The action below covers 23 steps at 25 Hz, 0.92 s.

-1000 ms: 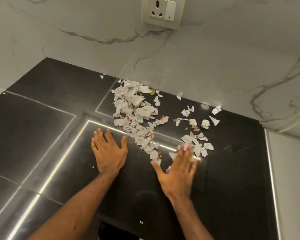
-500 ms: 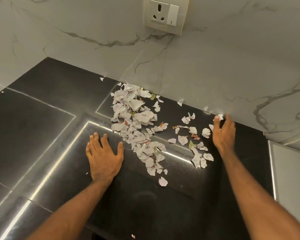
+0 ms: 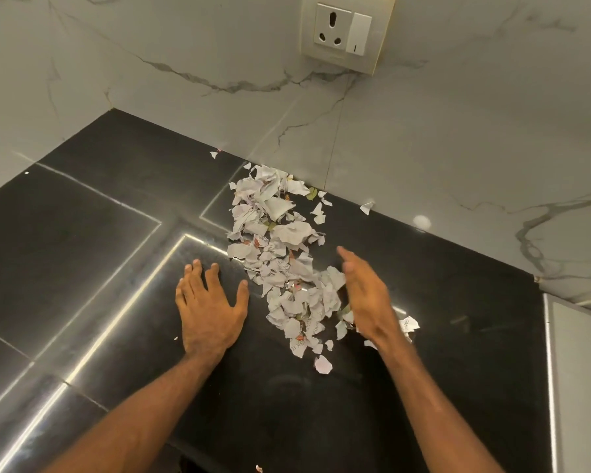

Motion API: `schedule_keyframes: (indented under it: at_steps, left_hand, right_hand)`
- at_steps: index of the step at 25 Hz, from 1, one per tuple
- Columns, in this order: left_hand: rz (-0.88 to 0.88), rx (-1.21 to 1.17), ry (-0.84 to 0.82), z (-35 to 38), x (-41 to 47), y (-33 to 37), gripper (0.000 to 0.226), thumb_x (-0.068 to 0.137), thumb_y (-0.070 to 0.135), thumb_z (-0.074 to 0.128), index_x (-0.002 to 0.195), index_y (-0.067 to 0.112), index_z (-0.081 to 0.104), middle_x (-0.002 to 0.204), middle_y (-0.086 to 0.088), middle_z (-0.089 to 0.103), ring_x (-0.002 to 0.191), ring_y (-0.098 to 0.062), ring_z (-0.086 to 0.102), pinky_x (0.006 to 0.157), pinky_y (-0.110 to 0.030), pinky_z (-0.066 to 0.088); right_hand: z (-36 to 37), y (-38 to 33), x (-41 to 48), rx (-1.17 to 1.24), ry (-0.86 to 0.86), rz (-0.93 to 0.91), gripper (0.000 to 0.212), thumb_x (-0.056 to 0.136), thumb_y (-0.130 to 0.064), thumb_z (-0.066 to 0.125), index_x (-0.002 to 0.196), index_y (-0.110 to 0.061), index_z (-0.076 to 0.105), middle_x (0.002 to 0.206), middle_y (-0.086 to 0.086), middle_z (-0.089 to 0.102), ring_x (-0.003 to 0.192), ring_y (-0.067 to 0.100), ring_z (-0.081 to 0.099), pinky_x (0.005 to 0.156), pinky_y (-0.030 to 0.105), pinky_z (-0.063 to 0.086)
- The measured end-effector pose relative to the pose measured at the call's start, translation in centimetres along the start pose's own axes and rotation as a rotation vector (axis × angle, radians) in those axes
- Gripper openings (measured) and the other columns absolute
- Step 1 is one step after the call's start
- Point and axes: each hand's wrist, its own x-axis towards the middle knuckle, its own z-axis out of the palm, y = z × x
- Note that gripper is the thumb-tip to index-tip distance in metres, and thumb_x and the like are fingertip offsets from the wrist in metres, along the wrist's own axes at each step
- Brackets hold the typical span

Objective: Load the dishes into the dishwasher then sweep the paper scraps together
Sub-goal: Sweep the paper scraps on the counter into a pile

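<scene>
While the left hand (image 3: 209, 312) lies palm-down on the glossy black stone countertop (image 3: 99, 216), fingers spread and holding nothing, it sits just left of the long heap of torn white paper scraps (image 3: 280, 254). Over on the other side, the right hand (image 3: 365, 298) stands on its edge, fingers straight and together, gripping nothing, pressed against the heap's right flank and slightly blurred. That heap runs from the veined white marble wall (image 3: 185, 80) down between both hands, with one stray torn piece (image 3: 323, 364) just below its near end and another (image 3: 409, 324) beside the right wrist.
</scene>
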Motion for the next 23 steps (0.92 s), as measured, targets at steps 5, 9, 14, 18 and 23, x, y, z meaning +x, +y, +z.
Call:
schedule_keyframes:
  at_steps: [5, 9, 14, 18, 23]
  left_hand:
    - [-0.003, 0.017, 0.0, 0.2, 0.1, 0.0, 0.078, 0.099, 0.07, 0.034, 0.154, 0.015, 0.038, 0.167, -0.018, 0.022, 0.157, -0.034, 0.016, 0.127, -0.055, 0.015]
    - [-0.004, 0.016, -0.002, 0.2, 0.4, -0.3, 0.08, 0.098, 0.072, 0.03, 0.154, 0.015, 0.038, 0.167, -0.019, 0.022, 0.157, -0.034, 0.016, 0.128, -0.054, 0.014]
    - [-0.006, -0.026, 0.012, 0.7, -0.1, -0.4, 0.08, 0.098, 0.072, 0.028, 0.153, 0.015, 0.039, 0.167, -0.017, 0.023, 0.157, -0.032, 0.015, 0.128, -0.055, 0.014]
    - [0.008, -0.053, 0.024, 0.6, 0.1, -0.4, 0.072, 0.101, 0.072, 0.023, 0.149, 0.021, 0.042, 0.165, -0.016, 0.024, 0.157, -0.032, 0.016, 0.127, -0.055, 0.014]
    - [0.008, -0.006, 0.003, 0.9, 0.1, -0.3, 0.069, 0.102, 0.073, 0.021, 0.148, 0.026, 0.042, 0.166, -0.015, 0.022, 0.157, -0.032, 0.013, 0.127, -0.055, 0.014]
  right_hand:
    - [-3.0, 5.7, -8.4, -0.213, 0.465, 0.257, 0.07, 0.103, -0.07, 0.02, 0.162, -0.033, 0.029, 0.169, -0.008, 0.03, 0.157, 0.013, 0.023, 0.126, 0.06, 0.025]
    - [3.5, 1.6, -6.9, -0.255, 0.349, 0.206, 0.072, 0.101, -0.074, 0.016, 0.164, -0.039, 0.023, 0.17, -0.017, 0.018, 0.158, 0.015, 0.018, 0.125, 0.061, 0.022]
    - [8.0, -2.3, -3.7, -0.161, 0.053, -0.048, 0.067, 0.104, -0.073, 0.02, 0.164, -0.043, 0.021, 0.17, -0.017, 0.024, 0.156, 0.005, 0.023, 0.126, 0.047, 0.025]
    - [1.8, -0.6, 6.3, -0.213, 0.349, -0.056, 0.063, 0.109, -0.062, 0.027, 0.159, -0.024, 0.038, 0.164, -0.001, 0.04, 0.15, 0.014, 0.036, 0.123, 0.05, 0.034]
    - [-2.4, 1.0, 14.8, -0.431, 0.188, -0.051, 0.06, 0.109, -0.061, 0.029, 0.145, -0.02, 0.053, 0.144, 0.004, 0.054, 0.133, 0.016, 0.045, 0.116, 0.047, 0.04]
